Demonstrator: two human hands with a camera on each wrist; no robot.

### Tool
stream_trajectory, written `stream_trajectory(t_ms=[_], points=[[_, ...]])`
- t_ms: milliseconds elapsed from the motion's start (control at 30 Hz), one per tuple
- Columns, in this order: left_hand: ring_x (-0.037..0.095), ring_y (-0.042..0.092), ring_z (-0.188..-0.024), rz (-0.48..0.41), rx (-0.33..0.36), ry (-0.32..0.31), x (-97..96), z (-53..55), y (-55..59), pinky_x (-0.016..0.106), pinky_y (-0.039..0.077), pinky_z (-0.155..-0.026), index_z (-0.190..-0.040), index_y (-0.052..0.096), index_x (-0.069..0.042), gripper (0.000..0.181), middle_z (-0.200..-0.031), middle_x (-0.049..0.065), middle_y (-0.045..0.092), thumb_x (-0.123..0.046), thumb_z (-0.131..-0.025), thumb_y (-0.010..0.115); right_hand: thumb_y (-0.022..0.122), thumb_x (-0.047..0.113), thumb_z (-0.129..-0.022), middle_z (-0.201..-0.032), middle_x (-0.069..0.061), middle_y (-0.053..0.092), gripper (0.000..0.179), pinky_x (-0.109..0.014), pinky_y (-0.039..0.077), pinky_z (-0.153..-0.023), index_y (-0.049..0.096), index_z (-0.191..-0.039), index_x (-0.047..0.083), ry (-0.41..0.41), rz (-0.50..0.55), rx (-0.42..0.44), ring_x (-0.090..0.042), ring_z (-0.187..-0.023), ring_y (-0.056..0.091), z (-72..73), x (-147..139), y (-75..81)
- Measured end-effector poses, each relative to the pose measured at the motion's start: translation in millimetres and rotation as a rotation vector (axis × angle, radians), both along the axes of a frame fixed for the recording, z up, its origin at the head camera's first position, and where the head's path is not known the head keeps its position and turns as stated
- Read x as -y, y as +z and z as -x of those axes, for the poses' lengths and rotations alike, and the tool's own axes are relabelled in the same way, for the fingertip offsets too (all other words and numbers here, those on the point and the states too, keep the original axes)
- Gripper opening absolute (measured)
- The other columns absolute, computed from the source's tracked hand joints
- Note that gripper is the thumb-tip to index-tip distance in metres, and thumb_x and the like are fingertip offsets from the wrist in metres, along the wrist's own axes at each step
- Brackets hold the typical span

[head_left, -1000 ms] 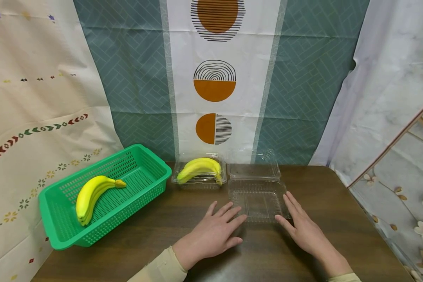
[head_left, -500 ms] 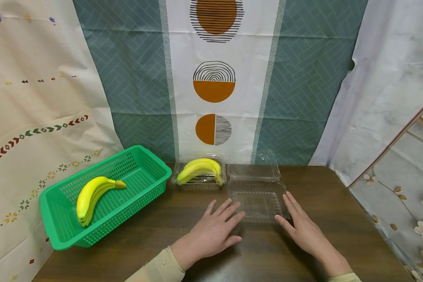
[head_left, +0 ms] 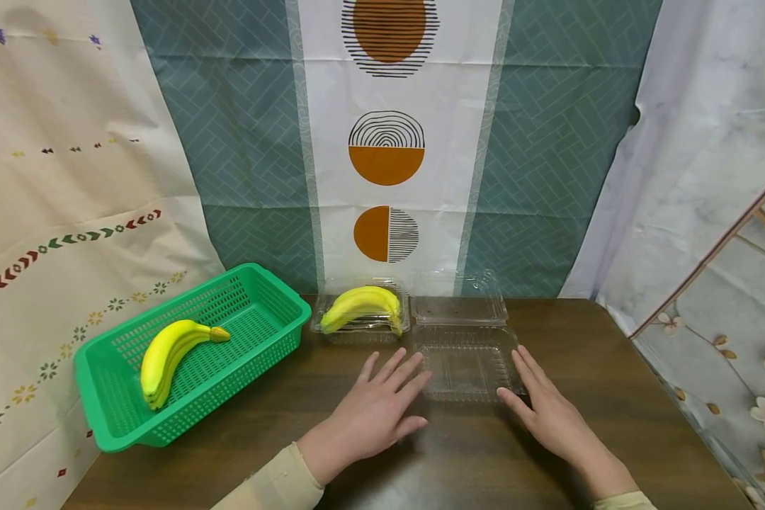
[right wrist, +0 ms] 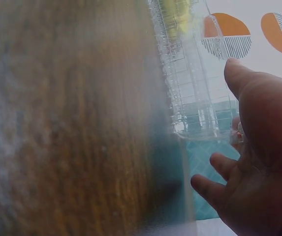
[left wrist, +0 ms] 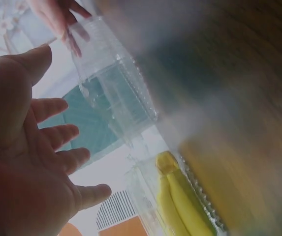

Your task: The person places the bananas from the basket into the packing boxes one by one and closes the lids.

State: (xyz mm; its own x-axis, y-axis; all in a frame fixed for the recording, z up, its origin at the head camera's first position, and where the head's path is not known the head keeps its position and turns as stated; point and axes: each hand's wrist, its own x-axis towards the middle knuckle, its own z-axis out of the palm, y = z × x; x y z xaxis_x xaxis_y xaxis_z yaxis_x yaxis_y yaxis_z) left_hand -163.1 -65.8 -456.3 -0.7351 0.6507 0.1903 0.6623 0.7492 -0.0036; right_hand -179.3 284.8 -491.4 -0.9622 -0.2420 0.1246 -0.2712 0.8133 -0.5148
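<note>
An open clear plastic clamshell container [head_left: 464, 368] lies on the brown table, its lid [head_left: 459, 306] raised at the back. My right hand [head_left: 551, 418] is at the container's right side, fingers straight along the edge and thumb by the front right corner. My left hand [head_left: 371, 418] is palm down with fingers spread, just left of the container's front left corner, holding nothing. Beside the open container stands a closed clear clamshell with a bunch of yellow bananas [head_left: 362, 306] inside. In the left wrist view these bananas [left wrist: 177, 201] show through the plastic.
A green perforated basket [head_left: 248, 329] stands at the left with another bunch of bananas [head_left: 168, 358] in it. Patterned cloths [head_left: 242, 142] hang behind the table and on both sides. The brown table [head_left: 484, 453] extends in front of the hands.
My left hand has drawn a little left, away from the open container's front left corner. My right hand, the containers and the basket have stayed in place.
</note>
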Motion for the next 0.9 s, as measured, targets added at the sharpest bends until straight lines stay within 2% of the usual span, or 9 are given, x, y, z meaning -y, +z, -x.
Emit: stream_trajectory(t_ms=[400,700,900], points=[[0.036,0.028,-0.166,-0.006,-0.064,0.051,15.8,1.0,6.8,0.07,0.025,-0.127,-0.169,0.048,-0.02,0.073,-0.179,0.009,0.033,-0.061,-0.109,0.061,0.057,0.056,-0.113,-0.186,-0.011,0.006,0.09,-0.083,0.035,-0.11,0.012,-0.179,0.014,0.003,0.002,0.005,-0.054,-0.161,0.026,0.7,-1,-0.2],[0.036,0.025,-0.167,-0.014,-0.042,0.09,25.8,2.1,10.8,0.07,0.022,-0.128,-0.169,0.047,-0.02,0.074,-0.18,0.009,0.031,-0.061,-0.109,0.061,0.057,0.058,-0.113,-0.186,-0.008,0.005,0.091,-0.083,0.036,-0.11,0.011,-0.179,0.016,-0.003,-0.003,0.01,-0.053,-0.161,0.027,-0.3,-1,-0.9],[0.036,0.024,-0.167,-0.012,-0.056,0.109,33.4,3.0,12.7,0.07,0.021,-0.129,-0.17,0.046,-0.019,0.076,-0.18,0.01,0.031,-0.062,-0.109,0.06,0.057,0.058,-0.113,-0.186,-0.008,0.005,0.091,-0.083,0.037,-0.109,0.01,-0.18,0.018,-0.004,-0.001,0.012,-0.053,-0.161,0.027,-0.2,-1,-1.2]])
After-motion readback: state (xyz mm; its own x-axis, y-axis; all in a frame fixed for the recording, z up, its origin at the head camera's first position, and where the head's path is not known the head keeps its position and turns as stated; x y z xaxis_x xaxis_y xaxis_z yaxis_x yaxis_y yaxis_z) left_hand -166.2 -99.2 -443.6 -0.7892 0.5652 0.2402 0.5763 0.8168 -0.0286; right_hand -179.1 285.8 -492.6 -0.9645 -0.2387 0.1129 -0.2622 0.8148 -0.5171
